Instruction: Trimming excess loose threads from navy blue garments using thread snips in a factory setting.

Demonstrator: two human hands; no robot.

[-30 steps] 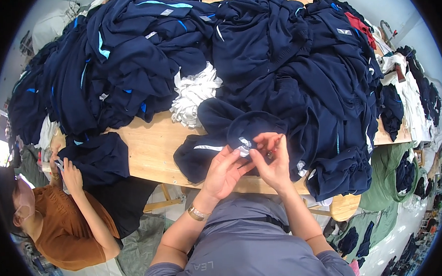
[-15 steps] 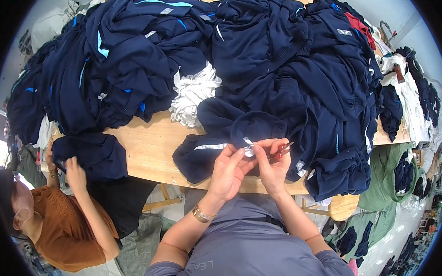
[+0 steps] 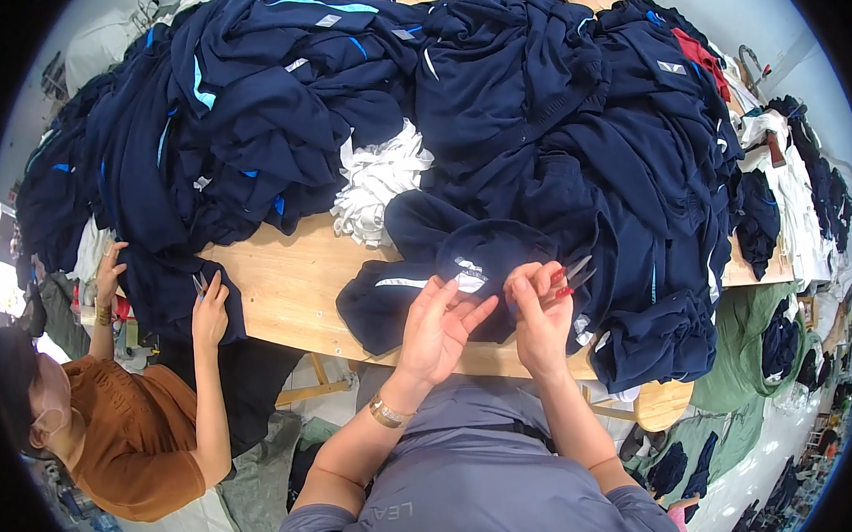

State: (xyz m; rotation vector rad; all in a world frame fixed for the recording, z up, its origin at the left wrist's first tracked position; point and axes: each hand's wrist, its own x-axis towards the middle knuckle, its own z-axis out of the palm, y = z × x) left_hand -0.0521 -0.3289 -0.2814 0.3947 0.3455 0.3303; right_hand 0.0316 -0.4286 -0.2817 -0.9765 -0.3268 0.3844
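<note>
A navy garment (image 3: 464, 264) with a white label lies bunched at the near edge of the wooden table (image 3: 294, 286). My left hand (image 3: 438, 327) pinches its fabric just below the label, fingers partly spread. My right hand (image 3: 540, 309) grips small thread snips (image 3: 571, 274) with red handles, blades pointing up and right, and rests against the same garment.
A large heap of navy garments (image 3: 495, 111) with light blue trim covers most of the table, and a white bundle (image 3: 377, 183) lies in the middle. A person in an orange top (image 3: 129, 441) at the left presses both hands on another navy garment (image 3: 165, 287). More clothes lie at right.
My hands shifted slightly on the garment, and the snips now stick out to the right. The person at left lowered their navy garment flat onto the table edge.
</note>
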